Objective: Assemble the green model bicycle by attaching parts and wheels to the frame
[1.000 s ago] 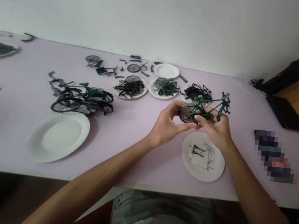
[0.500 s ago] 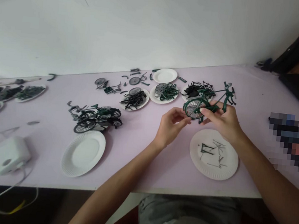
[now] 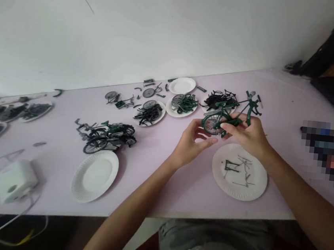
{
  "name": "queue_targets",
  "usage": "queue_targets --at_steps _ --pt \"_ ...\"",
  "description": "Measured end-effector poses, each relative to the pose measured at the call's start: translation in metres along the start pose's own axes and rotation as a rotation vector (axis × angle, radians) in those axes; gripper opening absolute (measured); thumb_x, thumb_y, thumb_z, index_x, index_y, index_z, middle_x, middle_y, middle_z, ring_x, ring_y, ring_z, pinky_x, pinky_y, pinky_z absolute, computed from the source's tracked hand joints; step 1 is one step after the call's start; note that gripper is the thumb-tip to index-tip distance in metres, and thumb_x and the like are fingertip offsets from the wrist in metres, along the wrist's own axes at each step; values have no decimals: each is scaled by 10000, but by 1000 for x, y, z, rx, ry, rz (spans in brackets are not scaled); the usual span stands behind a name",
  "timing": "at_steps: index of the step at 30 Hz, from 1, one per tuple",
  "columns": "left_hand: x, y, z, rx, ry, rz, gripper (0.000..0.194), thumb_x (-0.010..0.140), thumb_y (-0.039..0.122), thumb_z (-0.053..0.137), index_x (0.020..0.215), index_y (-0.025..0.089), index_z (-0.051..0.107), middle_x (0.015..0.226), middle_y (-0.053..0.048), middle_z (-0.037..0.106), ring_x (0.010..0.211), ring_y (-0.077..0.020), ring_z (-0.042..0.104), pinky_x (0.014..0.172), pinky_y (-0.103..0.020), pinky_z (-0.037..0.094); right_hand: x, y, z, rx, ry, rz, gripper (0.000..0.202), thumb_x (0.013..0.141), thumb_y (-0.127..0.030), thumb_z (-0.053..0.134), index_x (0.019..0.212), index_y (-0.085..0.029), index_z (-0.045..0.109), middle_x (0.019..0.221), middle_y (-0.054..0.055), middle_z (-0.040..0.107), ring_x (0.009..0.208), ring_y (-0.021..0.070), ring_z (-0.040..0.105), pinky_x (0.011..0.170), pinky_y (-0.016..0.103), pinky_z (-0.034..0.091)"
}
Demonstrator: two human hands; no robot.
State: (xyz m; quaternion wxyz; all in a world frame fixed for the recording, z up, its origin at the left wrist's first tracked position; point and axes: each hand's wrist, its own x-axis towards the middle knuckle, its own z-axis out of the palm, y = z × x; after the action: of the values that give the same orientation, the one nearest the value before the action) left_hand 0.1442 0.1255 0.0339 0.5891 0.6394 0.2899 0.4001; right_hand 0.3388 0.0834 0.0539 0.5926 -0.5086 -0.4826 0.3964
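Observation:
A small green model bicycle [image 3: 229,117] is held above the table by my right hand [image 3: 248,135], whose thumb and fingers close around its frame near the rear wheel. The handlebars point right, and the front fork carries no wheel. Beside the spoked rear wheel [image 3: 211,123] is my left hand [image 3: 193,141], with its thumb apart from its curled fingers. Its fingertips reach the wheel's left edge, partly hidden behind it. Below the bicycle lies a white paper plate [image 3: 220,186] with thin rods [image 3: 243,175] and a small dark green frame-like part [image 3: 232,166].
Several assembled model bicycles [image 3: 106,134] stand at left, behind a paper plate [image 3: 78,189]. Plates of black parts [image 3: 148,113] and green parts [image 3: 187,103] lie toward the wall. A white power adapter [image 3: 18,181] with cables is at far left.
My left thumb has moved away from its fingers and now extends below the rear wheel. My right hand keeps its hold on the bicycle. The view has shifted slightly.

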Motion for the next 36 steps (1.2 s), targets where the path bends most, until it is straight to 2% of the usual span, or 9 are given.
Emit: queue_targets --at_steps 4,8,11,13,16,19,21,29,36 --pt "-2 6 0 15 -51 156 341 862 363 829 1096 198 644 1035 -51 684 951 -169 643 872 -308 536 -4 -9 1 40 -76 23 319 704 -352 914 874 -166 719 861 42 761 584 148 703 499 258 633" --pt "-8 14 1 38 -40 217 224 912 319 778 1048 202 644 990 -42 669 926 -163 630 874 -309 527 -6 -11 0 100 -130 5 288 714 -339 915 861 -172 732 885 43 760 590 142 696 489 266 642" --pt "-14 21 3 63 23 274 208 942 305 738 1084 218 613 1007 -39 660 916 -154 630 897 -316 528 -6 -10 -2 135 -140 -25 256 730 -339 911 837 -181 741 869 35 750 592 140 687 474 270 641" --pt "-16 24 5 52 81 299 316 913 287 767 1159 239 575 1084 -41 646 948 -154 637 903 -317 538 -6 -10 -3 126 -120 -51 225 762 -341 894 857 -186 761 860 33 746 625 142 699 495 260 645" --pt "-13 22 10 -32 105 198 468 811 287 859 1154 240 544 1170 -52 631 947 -165 668 843 -318 567 -5 -9 -3 109 -44 -74 214 785 -349 882 894 -195 779 834 30 745 682 158 723 527 251 651" --pt "-7 14 17 -101 8 -28 389 787 327 864 1058 183 625 1066 -69 690 879 -172 682 770 -305 560 -4 -7 -3 91 3 -70 203 789 -344 879 907 -207 786 825 25 755 677 160 728 544 255 656" --pt "-3 10 21 -133 -30 -104 319 795 343 844 1000 155 687 959 -68 716 822 -158 662 737 -290 534 -4 -5 -2 82 11 -62 194 790 -335 876 919 -218 790 842 24 765 684 165 737 564 268 666" --pt "-3 13 20 -191 19 -159 204 790 284 820 789 152 664 729 -15 689 691 -117 623 711 -271 499 -3 -6 1 28 41 -61 179 786 -342 871 889 -220 791 845 23 762 677 166 724 552 279 665" --pt "-2 21 8 -420 59 -233 316 761 355 892 798 142 662 730 -7 672 674 -104 633 710 -257 510 -2 -5 -2 -42 59 -51 216 774 -360 866 884 -199 774 888 49 760 681 194 730 574 327 677"
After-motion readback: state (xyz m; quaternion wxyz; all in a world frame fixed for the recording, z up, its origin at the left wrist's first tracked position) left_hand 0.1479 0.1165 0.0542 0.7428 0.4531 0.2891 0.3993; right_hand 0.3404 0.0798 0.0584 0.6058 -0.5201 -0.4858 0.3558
